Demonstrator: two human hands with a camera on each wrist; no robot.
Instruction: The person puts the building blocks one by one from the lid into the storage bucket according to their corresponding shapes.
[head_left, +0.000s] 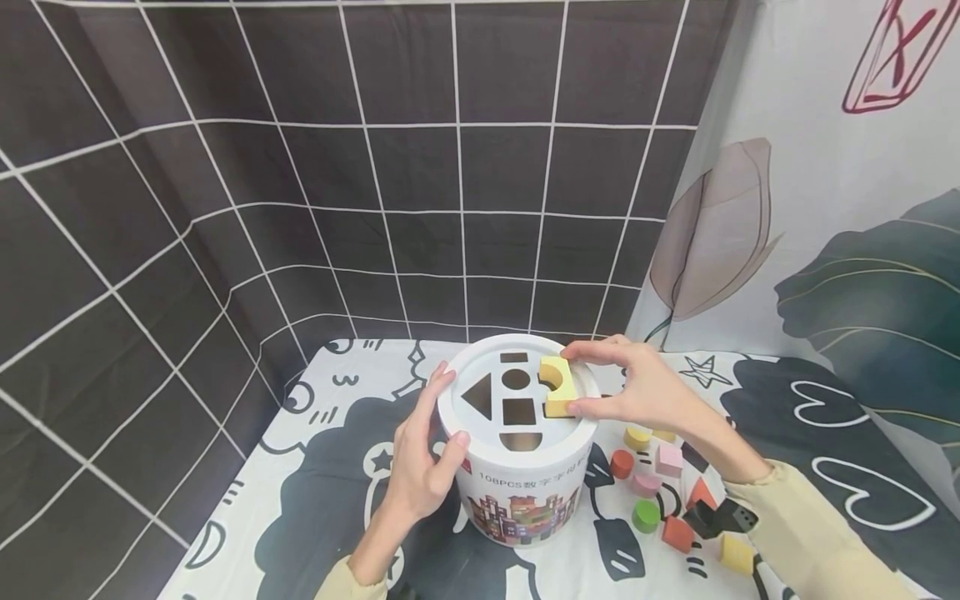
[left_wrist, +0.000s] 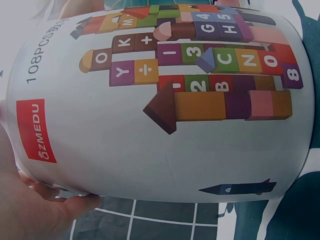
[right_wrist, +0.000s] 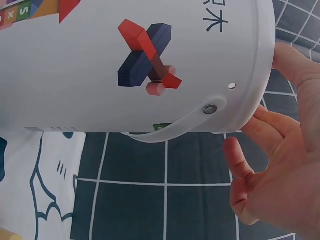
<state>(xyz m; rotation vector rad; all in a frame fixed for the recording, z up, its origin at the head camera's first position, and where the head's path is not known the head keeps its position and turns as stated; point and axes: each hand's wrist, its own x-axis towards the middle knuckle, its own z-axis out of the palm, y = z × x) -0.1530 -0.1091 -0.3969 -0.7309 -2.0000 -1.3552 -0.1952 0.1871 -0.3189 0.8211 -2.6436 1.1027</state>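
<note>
A white toy-block bucket (head_left: pixel 521 475) with printed building pictures stands in front of me. Its lid (head_left: pixel 480 423) has cut-out shapes: a triangle, a circle, rectangles and a half-round. My left hand (head_left: pixel 422 458) holds the bucket's left side, with the thumb and fingertips at the rim. In the left wrist view, part of that hand (left_wrist: pixel 42 212) lies against the bucket. A yellow arch block (head_left: pixel 561 396) is pinched between thumb and fingers of my right hand (head_left: pixel 641 387), at the lid's right side over an opening. From the right wrist view the block is hidden behind the bucket.
To the right of the bucket lie several loose blocks, among them a green cylinder (head_left: pixel 646 516), a pink cube (head_left: pixel 669 459), a red block (head_left: pixel 678 534) and a yellow cylinder (head_left: pixel 737 553). A white handle (right_wrist: pixel 170 132) hangs on the bucket's side. Dark gridded cloth (head_left: pixel 405 167) rises behind.
</note>
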